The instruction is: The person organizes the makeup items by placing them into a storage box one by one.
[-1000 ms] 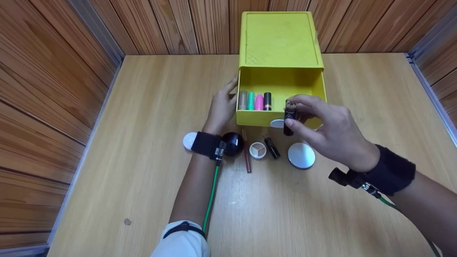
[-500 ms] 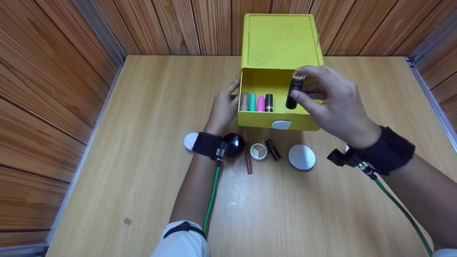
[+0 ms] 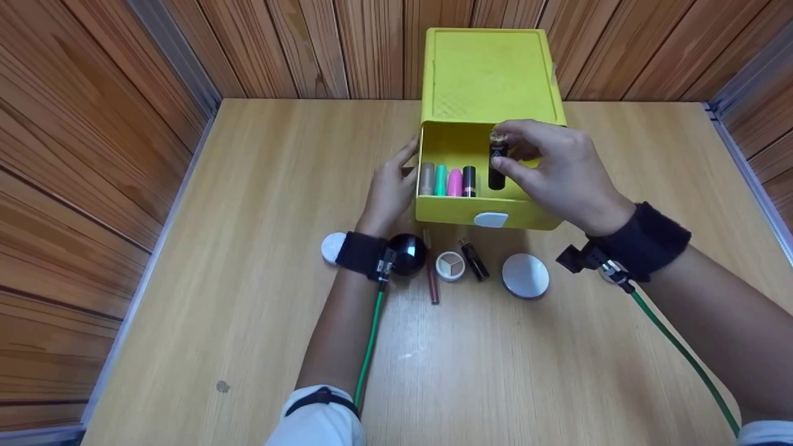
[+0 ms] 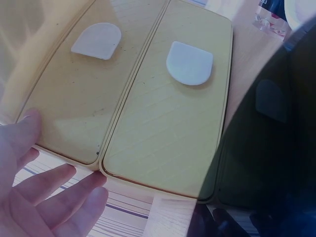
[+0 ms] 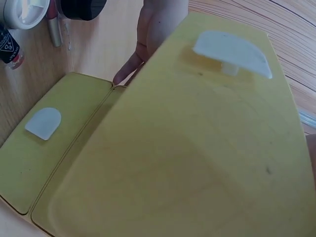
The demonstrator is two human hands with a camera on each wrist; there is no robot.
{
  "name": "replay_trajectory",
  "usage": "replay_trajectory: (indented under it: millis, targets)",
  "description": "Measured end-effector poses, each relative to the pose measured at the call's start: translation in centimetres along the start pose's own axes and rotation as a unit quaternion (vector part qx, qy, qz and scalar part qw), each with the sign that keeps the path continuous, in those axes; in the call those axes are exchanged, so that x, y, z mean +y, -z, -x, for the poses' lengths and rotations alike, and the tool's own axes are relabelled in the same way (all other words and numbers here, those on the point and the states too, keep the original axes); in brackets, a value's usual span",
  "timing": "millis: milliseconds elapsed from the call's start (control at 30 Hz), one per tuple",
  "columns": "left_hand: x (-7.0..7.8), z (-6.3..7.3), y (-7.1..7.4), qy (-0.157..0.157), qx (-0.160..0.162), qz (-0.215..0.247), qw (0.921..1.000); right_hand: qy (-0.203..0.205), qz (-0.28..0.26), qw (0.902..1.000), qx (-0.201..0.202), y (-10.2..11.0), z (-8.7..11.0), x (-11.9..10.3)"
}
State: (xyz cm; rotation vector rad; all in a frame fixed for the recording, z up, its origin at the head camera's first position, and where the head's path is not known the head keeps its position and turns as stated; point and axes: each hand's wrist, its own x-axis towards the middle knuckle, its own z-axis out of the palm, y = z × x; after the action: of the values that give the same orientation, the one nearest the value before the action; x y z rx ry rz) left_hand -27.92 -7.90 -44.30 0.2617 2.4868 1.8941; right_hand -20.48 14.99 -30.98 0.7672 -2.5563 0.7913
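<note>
From my head, one camera looks forward and down across the table (image 3: 260, 279), set back far enough to take in the yellow box (image 3: 489, 77), my left grip (image 3: 390, 192) and my right grip (image 3: 551, 167). My left wrist's view is close and slanted, facing the box's fronts, with fingers (image 4: 89, 210) at lower left and a dark shape (image 4: 256, 143) covering the right. My right wrist's view is nearer: one drawer front (image 5: 182, 138) fills most of it, my left grip beyond. Both wrist views share yellow fronts and white tabs (image 4: 190, 64).
</note>
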Motion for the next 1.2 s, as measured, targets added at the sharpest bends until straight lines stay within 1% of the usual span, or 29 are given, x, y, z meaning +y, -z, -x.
replay_trajectory:
  millis: [200,333,433,667,767,833,967,1067,1200]
  targets:
    - [0.2,-0.1,0.1,0.007,-0.006,0.009,0.9999,-0.042,0.003,0.9980,-0.048,0.0,-0.5,0.0]
    - [0.1,-0.1,0.2,-0.024,0.002,-0.008,0.9997,-0.081,-0.011,0.9928,-0.088,-0.1,-0.8,0.0]
    - [0.1,-0.1,0.2,-0.044,0.010,-0.020,0.9988,-0.110,-0.023,0.9864,-0.119,-0.1,-1.3,0.0]
    - [0.2,-0.1,0.1,-0.037,0.010,-0.015,0.9992,-0.165,-0.063,0.9668,-0.184,0.2,-2.3,0.5]
    - [0.2,-0.2,0.0,-0.030,0.007,-0.011,0.9995,-0.182,-0.065,0.9597,-0.204,0.2,-2.6,0.8]
    - [0.1,-0.2,0.0,-0.026,0.005,-0.005,0.9996,-0.185,-0.056,0.9570,-0.216,0.2,-2.6,1.0]
    - [0.1,-0.3,0.0,-0.019,0.005,0.004,0.9998,-0.176,-0.029,0.9537,-0.243,-0.1,-2.7,1.3]
    - [0.1,-0.3,0.0,-0.017,0.008,0.004,0.9998,-0.160,-0.010,0.9515,-0.263,-0.3,-2.7,1.4]
    - [0.0,-0.3,0.0,-0.018,0.005,-0.001,0.9998,-0.144,0.002,0.9480,-0.284,-0.5,-2.7,1.4]
